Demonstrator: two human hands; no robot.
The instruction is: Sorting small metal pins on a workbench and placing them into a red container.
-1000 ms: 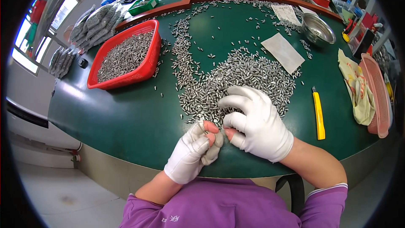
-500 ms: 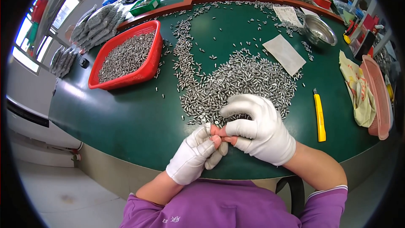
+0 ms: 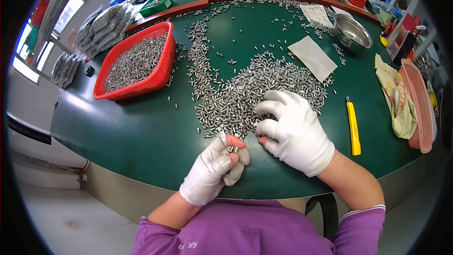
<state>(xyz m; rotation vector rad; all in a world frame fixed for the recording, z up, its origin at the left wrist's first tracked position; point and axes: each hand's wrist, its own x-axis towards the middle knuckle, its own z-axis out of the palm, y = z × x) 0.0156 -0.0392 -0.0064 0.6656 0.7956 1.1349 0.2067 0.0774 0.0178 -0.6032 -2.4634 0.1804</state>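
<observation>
Holding parts (image 3: 232, 149), left hand (image 3: 207, 169) has bare tabletop (image 3: 127, 134) alongside.

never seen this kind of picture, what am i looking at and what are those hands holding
No robot here: these are the wearer's own gloved hands, seen by a wide fisheye camera on the head, which rounds the view. On the green table lies a pile of small metal parts, with a red basket of similar ones to its left and a yellow cutter to its right. The left hand pinches a few parts; the right hand is by the pile's near edge, its grip hidden.
</observation>
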